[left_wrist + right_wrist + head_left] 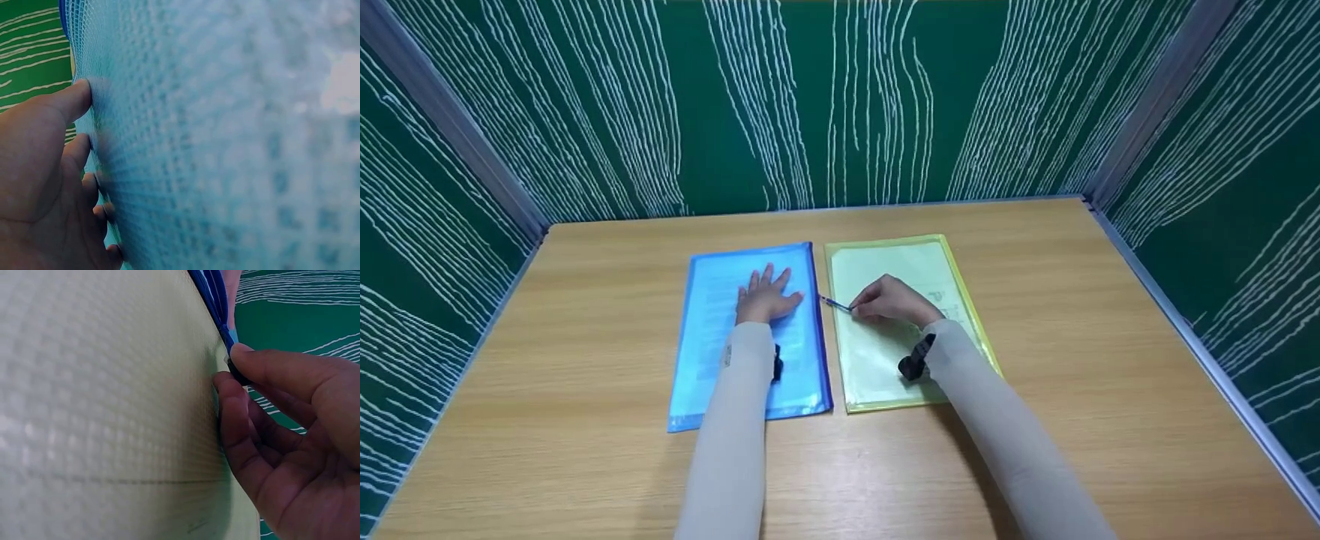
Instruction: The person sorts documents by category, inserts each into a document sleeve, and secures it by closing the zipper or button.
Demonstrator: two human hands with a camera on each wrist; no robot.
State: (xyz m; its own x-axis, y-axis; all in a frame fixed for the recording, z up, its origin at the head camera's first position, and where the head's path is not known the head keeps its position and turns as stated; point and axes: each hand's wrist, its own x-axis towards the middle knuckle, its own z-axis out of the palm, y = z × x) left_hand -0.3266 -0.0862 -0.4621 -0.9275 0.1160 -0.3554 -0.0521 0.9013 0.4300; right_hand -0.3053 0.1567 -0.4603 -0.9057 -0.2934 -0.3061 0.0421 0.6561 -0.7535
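Note:
My left hand [767, 300] lies flat with spread fingers on a blue mesh zip folder [802, 375], which has printed paper showing through it. In the left wrist view, its fingertips touch the mesh surface. The right hand [894, 300] is over a yellow-green zip folder [877, 262] to the right. Between thumb and index finger it pinches a small dark zip pull [238, 376], joined to the dark blue zip [211, 298] along the blue folder's right edge. In the head view the pull [837, 304] bridges the narrow gap between the folders.
Both folders lie side by side on a wooden table [607, 337]. Green panels [855, 112] with white wavy lines stand at the back and both sides, with grey metal frame posts [1162, 97] at the corners. A black wrist camera [915, 361] sits by the right sleeve.

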